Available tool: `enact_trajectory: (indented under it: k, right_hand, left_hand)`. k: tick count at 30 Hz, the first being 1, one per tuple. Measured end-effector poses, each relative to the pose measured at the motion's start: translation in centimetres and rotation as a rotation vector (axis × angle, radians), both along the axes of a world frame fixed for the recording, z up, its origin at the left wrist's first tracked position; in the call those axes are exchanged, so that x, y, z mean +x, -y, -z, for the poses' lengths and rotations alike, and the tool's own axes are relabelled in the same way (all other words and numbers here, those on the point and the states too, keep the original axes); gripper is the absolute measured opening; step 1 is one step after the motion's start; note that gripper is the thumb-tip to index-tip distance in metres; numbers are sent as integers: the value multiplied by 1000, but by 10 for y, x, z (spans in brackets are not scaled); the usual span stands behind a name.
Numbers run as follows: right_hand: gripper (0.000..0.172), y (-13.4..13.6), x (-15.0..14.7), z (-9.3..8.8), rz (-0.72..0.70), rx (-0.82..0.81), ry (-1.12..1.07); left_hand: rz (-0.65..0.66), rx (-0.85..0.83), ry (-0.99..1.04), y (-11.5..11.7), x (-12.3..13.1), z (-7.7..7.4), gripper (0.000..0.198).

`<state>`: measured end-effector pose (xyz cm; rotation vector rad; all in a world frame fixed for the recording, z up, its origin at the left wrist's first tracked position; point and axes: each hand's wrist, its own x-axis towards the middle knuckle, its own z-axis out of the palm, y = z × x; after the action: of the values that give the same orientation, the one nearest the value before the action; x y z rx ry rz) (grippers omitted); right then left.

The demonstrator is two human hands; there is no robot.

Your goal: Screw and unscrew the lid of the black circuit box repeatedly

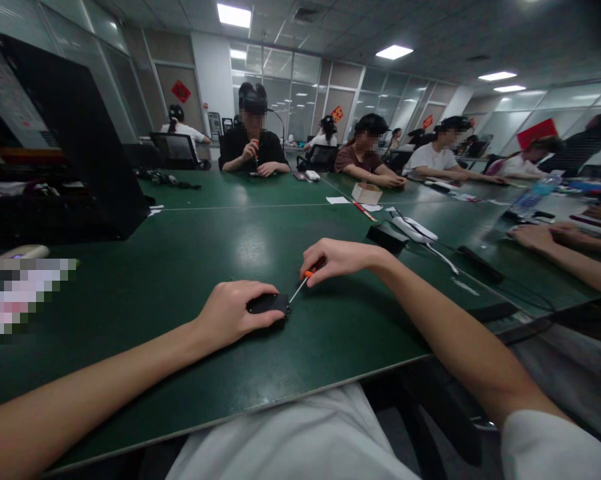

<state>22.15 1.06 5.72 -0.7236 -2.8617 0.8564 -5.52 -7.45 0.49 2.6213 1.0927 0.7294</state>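
My left hand is closed around a small flat black box, thumb on the near side and fingers on the far side, against the green tabletop. In my right hand is a screwdriver with an orange and black handle and a thin metal shaft. Its shaft slants down to the left, and the tip is at the right end of the black box, by a small dark piece sticking out there. Whether the tip sits in a screw is too small to tell.
A large black open-fronted case stands at the left. To the right are a black block, a white power strip with cables, a small cardboard box and a plastic bottle. Several people sit around the green table.
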Motion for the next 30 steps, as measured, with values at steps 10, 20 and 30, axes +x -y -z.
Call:
enact_trajectory:
  k: [10, 20, 30]
  right_hand:
    - [36, 4, -18, 16, -90, 336, 19]
    - [34, 9, -22, 19, -34, 660, 92]
    - [31, -6, -9, 19, 12, 788, 146]
  left_hand:
    - [1, -9, 30, 1, 0, 2, 42]
    - [52, -154, 12, -8, -34, -22, 42]
    - [-5, -238, 29, -6, -29, -15, 45]
